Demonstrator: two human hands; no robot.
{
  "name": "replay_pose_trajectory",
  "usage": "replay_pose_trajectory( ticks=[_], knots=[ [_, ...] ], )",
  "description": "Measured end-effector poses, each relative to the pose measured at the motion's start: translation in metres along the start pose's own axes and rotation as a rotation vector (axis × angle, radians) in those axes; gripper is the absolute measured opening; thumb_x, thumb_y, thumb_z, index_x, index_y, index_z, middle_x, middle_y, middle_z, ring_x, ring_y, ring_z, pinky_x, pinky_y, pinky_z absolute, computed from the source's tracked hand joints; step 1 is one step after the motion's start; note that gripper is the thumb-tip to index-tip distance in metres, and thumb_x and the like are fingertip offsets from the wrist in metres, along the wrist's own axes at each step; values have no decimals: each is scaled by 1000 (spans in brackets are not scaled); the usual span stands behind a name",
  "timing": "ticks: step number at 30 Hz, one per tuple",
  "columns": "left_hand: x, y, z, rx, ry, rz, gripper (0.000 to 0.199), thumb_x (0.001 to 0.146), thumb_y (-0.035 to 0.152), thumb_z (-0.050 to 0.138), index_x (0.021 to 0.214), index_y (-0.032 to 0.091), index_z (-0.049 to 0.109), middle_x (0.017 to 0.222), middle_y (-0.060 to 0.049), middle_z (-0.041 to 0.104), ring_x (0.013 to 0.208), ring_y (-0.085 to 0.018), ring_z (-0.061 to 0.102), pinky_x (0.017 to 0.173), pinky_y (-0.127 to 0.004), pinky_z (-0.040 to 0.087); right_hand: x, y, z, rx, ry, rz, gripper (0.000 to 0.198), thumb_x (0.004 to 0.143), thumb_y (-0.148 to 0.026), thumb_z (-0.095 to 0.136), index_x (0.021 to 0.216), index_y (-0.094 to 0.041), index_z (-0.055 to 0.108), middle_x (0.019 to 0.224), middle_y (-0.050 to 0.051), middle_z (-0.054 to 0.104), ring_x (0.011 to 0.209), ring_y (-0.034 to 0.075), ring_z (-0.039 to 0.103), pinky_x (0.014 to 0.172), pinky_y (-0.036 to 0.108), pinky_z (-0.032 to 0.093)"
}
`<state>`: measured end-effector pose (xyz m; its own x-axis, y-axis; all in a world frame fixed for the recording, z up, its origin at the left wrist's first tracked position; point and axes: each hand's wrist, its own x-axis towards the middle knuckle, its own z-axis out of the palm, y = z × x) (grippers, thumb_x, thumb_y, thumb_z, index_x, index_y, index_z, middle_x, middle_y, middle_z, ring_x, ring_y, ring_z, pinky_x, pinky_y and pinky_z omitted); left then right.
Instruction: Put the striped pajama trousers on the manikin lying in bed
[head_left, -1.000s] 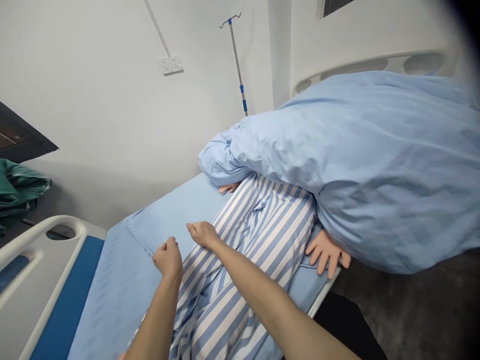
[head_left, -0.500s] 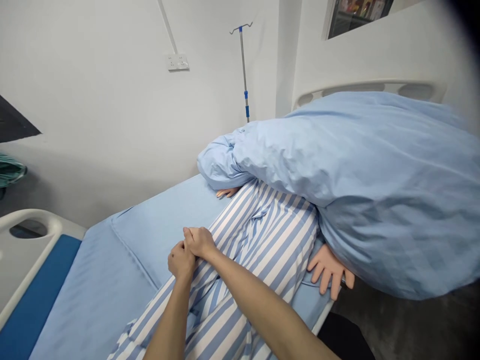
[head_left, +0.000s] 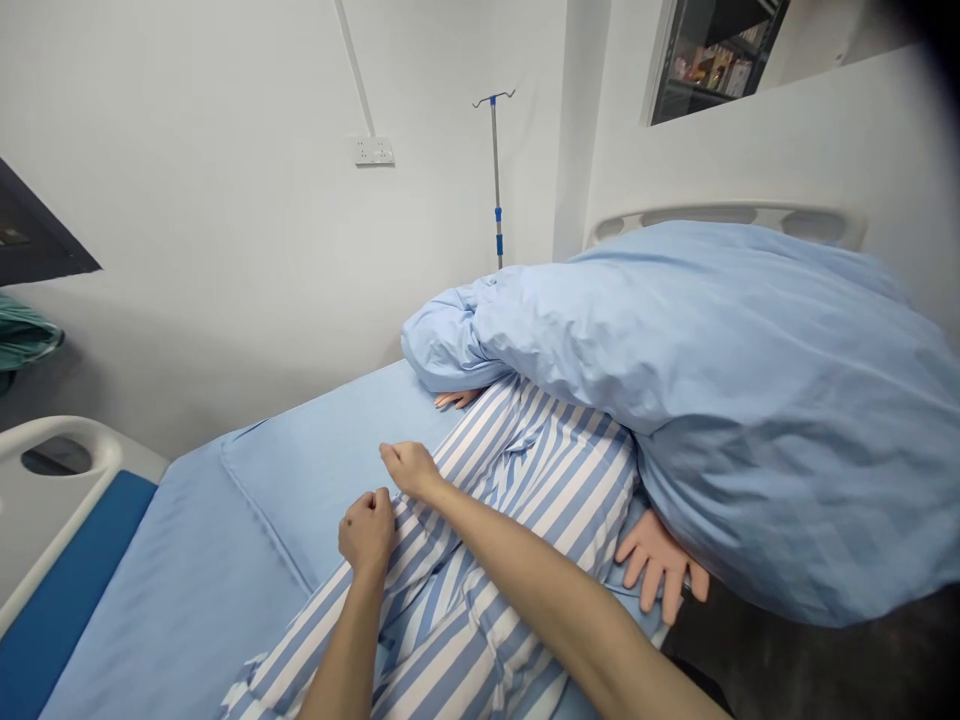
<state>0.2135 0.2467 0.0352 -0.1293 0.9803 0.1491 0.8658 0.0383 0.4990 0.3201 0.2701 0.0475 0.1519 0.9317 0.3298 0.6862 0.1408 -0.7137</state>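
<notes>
My left hand (head_left: 367, 530) is closed in a fist at the outer edge of the far leg of the striped trousers (head_left: 555, 480). Further up the same leg, my right hand (head_left: 411, 468) is also a fist, its knuckles past the trouser edge over the sheet. No cloth shows pulled up in either fist, and a small gap parts the two hands. The trousers are on a manikin lying on the bed. One manikin hand (head_left: 664, 565) lies spread at the near bed edge; the other manikin hand (head_left: 457, 398) peeks from under the quilt.
A light blue quilt (head_left: 720, 400) is bunched over the manikin's upper body. Blue sheet (head_left: 195, 560) covers the bed, between a footboard (head_left: 139, 455) at left and a headboard (head_left: 720, 213). A drip stand (head_left: 496, 160) and a socket (head_left: 373, 151) are by the wall.
My hands were touching, the right resting against the left. Now they are apart, the right lifted slightly away and up the leg. The view has tilted up a little.
</notes>
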Motion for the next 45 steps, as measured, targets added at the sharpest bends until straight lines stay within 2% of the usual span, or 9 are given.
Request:
replay_pose_trajectory(
  ticks=[5, 16, 20, 23, 28, 31, 34, 39, 45],
  knots=[
    [-3, 5, 2, 77, -27, 17, 31, 71, 39, 32, 47, 22, 43, 57, -4, 52, 55, -18, 40, 51, -26, 26, 9, 18, -16, -36, -170, -99, 43, 85, -37, 33, 53, -15, 52, 50, -2, 42, 50, 8, 32, 50, 22, 19],
    [-2, 4, 5, 106, -62, 69, 33, 70, 40, 33, 45, 21, 41, 53, -3, 49, 53, -16, 39, 49, -26, 25, 6, 26, -14, 126, -53, -90, 43, 84, -38, 30, 50, -15, 40, 49, -4, 30, 49, 7, 28, 48, 21, 19],
    [4, 8, -2, -75, -65, 76, 31, 69, 37, 36, 44, 20, 40, 47, 0, 44, 51, -13, 38, 49, -25, 26, 7, 27, -14, 226, -17, -36, 43, 83, -39, 29, 49, -15, 38, 49, -4, 27, 49, 7, 28, 47, 20, 21],
    [16, 25, -6, -305, -17, 67, 30, 69, 35, 36, 45, 19, 39, 43, 2, 38, 47, -11, 37, 48, -24, 28, 8, 26, -15, 275, 2, 2, 43, 83, -41, 29, 49, -16, 38, 49, -4, 27, 49, 7, 30, 47, 19, 23],
    [22, 63, 12, -605, -40, -19, 30, 72, 37, 34, 50, 18, 42, 46, 2, 41, 47, -10, 37, 47, -23, 30, 10, 28, -16, 324, 28, 30, 45, 83, -40, 27, 50, -15, 42, 48, -3, 36, 52, 8, 37, 49, 19, 27],
    [11, 69, 32, -501, 64, 5, 35, 76, 37, 28, 52, 18, 44, 52, -1, 48, 51, -11, 37, 50, -24, 28, 10, 31, -16, 312, 75, 37, 44, 83, -41, 27, 51, -15, 42, 50, -3, 38, 52, 8, 37, 49, 18, 28],
    [3, 64, 45, -348, 154, 70, 37, 79, 36, 25, 51, 18, 43, 54, -2, 49, 53, -11, 36, 51, -24, 25, 10, 33, -14, 296, 104, 56, 44, 83, -43, 27, 52, -15, 41, 50, -3, 37, 52, 8, 36, 48, 18, 27],
    [4, 58, 48, -311, 130, 74, 37, 79, 33, 25, 51, 18, 43, 52, 0, 47, 50, -10, 35, 50, -23, 25, 9, 32, -14, 273, 123, 51, 44, 84, -42, 27, 52, -16, 41, 52, -3, 37, 53, 8, 35, 50, 19, 27],
    [6, 57, 46, -292, 109, 85, 38, 80, 34, 24, 53, 18, 46, 58, -3, 53, 54, -12, 39, 50, -23, 25, 6, 29, -13, 283, 112, 62, 42, 83, -41, 29, 52, -16, 41, 51, -4, 36, 52, 8, 34, 49, 19, 27]
  ],
)
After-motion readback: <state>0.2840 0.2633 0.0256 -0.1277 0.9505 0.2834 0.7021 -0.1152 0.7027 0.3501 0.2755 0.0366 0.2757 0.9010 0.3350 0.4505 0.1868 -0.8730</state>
